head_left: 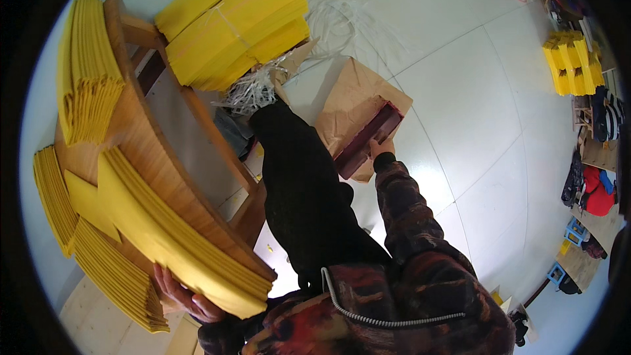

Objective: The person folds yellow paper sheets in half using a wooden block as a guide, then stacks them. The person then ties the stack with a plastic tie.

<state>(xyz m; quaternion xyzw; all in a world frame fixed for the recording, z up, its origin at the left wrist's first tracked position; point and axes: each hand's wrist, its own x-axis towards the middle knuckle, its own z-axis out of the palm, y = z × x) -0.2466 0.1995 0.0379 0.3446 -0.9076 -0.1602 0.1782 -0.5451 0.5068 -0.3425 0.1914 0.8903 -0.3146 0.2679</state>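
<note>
My left hand (187, 296) rests with fingers stretched against the near end of a fanned stack of yellow envelopes (177, 236) on the wooden table (148, 141). Further stacks of yellow envelopes (115, 276) lie beside it, with a single flat yellow envelope (89, 204) between them. Reaching down to the floor, my right hand (381, 149) closes on the edge of a long dark red box-like piece (368, 141). That piece lies slanted on a sheet of creased brown paper (351, 92); its inside is hard to make out.
Big strapped bundles of yellow envelopes (236, 23) stand beyond the table, near a tangle of clear plastic strapping (253, 89). More strapping (342, 20) lies on the tiled floor (473, 105). Yellow stacks (572, 62), blue stools (576, 231) and a red bag (597, 192) line the right side.
</note>
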